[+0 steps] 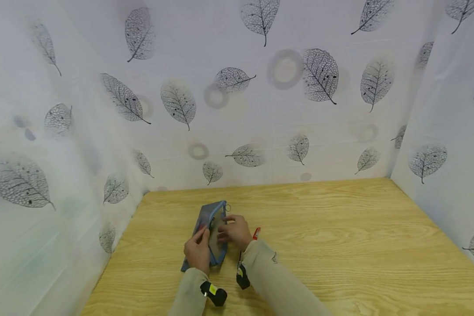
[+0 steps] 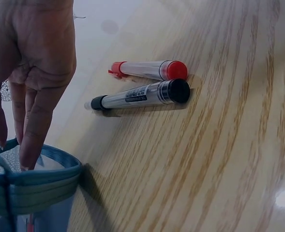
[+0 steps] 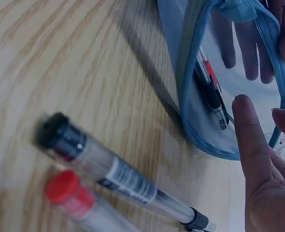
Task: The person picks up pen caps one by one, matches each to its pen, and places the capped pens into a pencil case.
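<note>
A blue mesh zip pouch stands with its mouth spread wide. My left hand holds the pouch's rim, its fingers showing through the mesh in the right wrist view. Several fingers of my right hand reach down into the mouth, fairly straight, and I see nothing held in them. Inside the pouch lie a black pen and a red pen, partly hidden by the rim. On the table beside the pouch are a clear pen with black ends and one with red ends.
The wood-grain table extends far to the right of the pouch. White leaf-print sheeting walls off the back and both sides. A small ring hangs at the pouch's far end.
</note>
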Motion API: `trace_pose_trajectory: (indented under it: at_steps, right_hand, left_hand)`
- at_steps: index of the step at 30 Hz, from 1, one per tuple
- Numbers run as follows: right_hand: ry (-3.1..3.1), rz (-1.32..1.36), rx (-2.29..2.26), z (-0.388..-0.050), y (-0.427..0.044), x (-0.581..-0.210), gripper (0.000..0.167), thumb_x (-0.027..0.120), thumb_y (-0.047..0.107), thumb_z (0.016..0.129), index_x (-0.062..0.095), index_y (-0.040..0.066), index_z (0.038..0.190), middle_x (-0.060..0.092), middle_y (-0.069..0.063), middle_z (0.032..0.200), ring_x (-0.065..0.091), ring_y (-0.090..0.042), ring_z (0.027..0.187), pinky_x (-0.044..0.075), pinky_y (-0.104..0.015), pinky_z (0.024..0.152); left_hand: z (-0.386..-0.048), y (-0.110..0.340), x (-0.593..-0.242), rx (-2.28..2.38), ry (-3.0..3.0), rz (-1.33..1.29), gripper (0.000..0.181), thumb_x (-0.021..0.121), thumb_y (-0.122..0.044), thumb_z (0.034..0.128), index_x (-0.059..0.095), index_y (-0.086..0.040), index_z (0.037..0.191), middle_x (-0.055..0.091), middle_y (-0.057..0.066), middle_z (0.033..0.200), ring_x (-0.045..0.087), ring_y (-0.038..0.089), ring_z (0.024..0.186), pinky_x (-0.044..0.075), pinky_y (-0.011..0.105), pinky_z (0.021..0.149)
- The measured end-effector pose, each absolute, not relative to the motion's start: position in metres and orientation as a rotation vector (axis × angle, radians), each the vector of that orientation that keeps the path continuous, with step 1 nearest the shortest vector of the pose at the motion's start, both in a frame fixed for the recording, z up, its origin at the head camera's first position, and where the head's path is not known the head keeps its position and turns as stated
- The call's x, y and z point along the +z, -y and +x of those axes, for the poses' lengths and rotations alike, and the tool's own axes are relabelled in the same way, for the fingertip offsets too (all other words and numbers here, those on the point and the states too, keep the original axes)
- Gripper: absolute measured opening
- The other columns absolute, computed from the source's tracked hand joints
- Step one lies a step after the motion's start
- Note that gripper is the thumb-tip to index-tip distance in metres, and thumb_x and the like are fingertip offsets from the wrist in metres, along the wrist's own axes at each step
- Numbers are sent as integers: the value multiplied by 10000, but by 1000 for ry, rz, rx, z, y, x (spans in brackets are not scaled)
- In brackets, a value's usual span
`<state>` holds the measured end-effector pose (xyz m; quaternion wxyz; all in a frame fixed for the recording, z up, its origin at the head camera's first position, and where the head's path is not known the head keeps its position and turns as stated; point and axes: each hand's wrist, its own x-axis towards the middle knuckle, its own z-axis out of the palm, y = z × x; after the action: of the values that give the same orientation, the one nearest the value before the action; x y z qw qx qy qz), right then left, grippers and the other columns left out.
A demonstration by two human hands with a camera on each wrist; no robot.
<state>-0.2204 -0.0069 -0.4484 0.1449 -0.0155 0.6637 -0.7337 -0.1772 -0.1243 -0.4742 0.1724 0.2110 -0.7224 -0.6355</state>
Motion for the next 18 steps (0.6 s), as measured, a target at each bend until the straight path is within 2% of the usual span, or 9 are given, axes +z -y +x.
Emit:
trace_pose_trajectory:
  at_steps: [5,18]
  right_hand:
    - [-1909,-29,-2124,-226,6,-459,453,600,-79,845,482,-160,1275,637,-367,990,698,-381,832,581,-389,679]
    - [-1915,-54,-2113,-224,-8,-460,406,594,-30,888,501,-155,1262,636,-356,1011,691,-401,817,578,-437,680]
  left_hand:
    - [-176,124,-474,-1794,2049,590,267,623,-187,954,697,-30,1158,650,155,1206,573,317,1170,453,470,947]
    - [-175,124,-472,-1827,2039,588,269,617,-179,957,691,-25,1165,638,164,1225,546,337,1206,423,487,990]
